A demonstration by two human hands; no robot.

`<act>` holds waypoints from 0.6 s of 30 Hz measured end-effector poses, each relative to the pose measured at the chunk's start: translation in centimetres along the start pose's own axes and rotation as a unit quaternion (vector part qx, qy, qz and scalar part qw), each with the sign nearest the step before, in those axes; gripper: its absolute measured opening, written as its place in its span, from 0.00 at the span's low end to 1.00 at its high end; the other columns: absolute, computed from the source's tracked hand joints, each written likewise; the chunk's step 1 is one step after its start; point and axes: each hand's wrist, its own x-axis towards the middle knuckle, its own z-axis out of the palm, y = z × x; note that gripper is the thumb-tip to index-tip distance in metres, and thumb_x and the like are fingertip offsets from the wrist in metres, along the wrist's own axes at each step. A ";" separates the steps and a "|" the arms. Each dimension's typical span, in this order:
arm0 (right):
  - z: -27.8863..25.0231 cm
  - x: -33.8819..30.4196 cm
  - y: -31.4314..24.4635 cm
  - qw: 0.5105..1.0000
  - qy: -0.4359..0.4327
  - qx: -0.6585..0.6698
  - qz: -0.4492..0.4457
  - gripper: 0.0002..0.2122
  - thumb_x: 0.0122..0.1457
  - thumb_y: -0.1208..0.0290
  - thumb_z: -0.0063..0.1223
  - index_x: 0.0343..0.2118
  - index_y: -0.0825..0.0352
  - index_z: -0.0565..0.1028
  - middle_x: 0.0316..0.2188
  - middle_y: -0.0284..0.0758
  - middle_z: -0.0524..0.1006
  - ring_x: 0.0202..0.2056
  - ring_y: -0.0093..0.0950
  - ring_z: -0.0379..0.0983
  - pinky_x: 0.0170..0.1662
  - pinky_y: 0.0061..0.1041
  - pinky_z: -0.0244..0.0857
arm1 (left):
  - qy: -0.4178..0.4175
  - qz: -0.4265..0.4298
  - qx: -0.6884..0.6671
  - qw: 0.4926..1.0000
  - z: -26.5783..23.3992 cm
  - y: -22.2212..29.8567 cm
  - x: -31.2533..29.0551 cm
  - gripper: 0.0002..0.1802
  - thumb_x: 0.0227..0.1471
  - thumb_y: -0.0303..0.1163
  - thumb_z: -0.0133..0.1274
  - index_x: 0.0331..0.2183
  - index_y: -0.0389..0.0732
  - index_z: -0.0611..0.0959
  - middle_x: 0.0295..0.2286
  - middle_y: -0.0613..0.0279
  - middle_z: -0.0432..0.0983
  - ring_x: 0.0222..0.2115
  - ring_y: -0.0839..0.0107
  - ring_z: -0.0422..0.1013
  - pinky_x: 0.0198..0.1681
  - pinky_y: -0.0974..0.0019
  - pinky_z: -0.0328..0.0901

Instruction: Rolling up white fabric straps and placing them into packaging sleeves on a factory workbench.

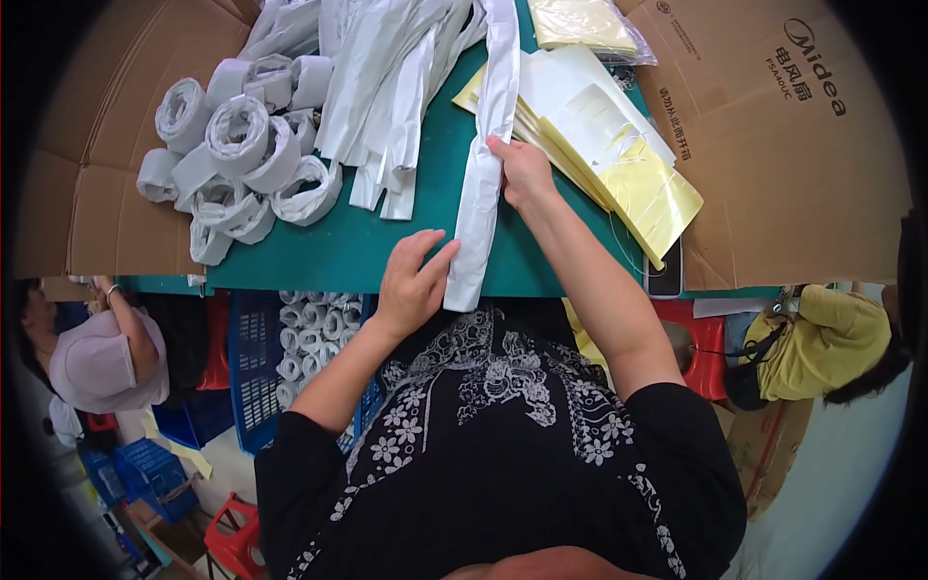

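Note:
A long flat white plastic strip (476, 208) runs from the far edge of the green table (358, 251) to the near edge. My right hand (524, 172) grips it about midway, thumb on top and fingers partly hidden underneath. Beside its near end is my left hand (411, 282), fingers stretched and apart, the fingertips at the strip's left edge; I cannot tell if they touch it. More flat white strips (382, 92) lie in a loose pile beyond. To their left, several white rolls (237, 135) wound from such strips are heaped up.
Yellow and white sheets (628, 159) lie at the right, with a dark phone-like object (665, 271) near the edge. Cardboard walls (773, 145) (121, 145) stand on both sides. Below the table, a blue crate (256, 372) holds more rolls (314, 333). Other people sit left and right near red stools.

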 end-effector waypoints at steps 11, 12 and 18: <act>0.3 1.6 0.0 0.985 -0.004 -0.172 0.014 0.08 0.51 0.78 0.55 0.34 0.74 0.73 0.31 0.40 0.76 0.31 0.30 0.74 0.36 0.29 0.67 | -0.013 0.028 0.030 0.999 -1.5 1.6 -4.3 0.21 0.34 0.33 0.63 0.36 0.43 0.78 0.36 0.59 0.68 0.39 0.61 0.66 0.44 0.57 0.59; 0.1 2.3 0.1 0.985 -0.001 -0.170 0.016 0.08 0.51 0.78 0.55 0.34 0.74 0.73 0.31 0.40 0.76 0.31 0.30 0.74 0.36 0.29 0.67 | 0.007 0.047 0.030 0.998 -1.1 1.5 -4.5 0.18 0.34 0.34 0.63 0.33 0.43 0.78 0.34 0.61 0.68 0.37 0.62 0.66 0.43 0.57 0.59; 0.1 2.5 0.1 0.975 0.009 -0.221 -0.010 0.12 0.52 0.80 0.52 0.39 0.77 0.70 0.33 0.41 0.75 0.31 0.30 0.73 0.35 0.28 0.66 | 0.034 0.097 0.103 0.989 -0.3 2.1 -5.9 0.12 0.33 0.38 0.63 0.27 0.54 0.81 0.25 0.70 0.61 0.28 0.72 0.61 0.36 0.63 0.54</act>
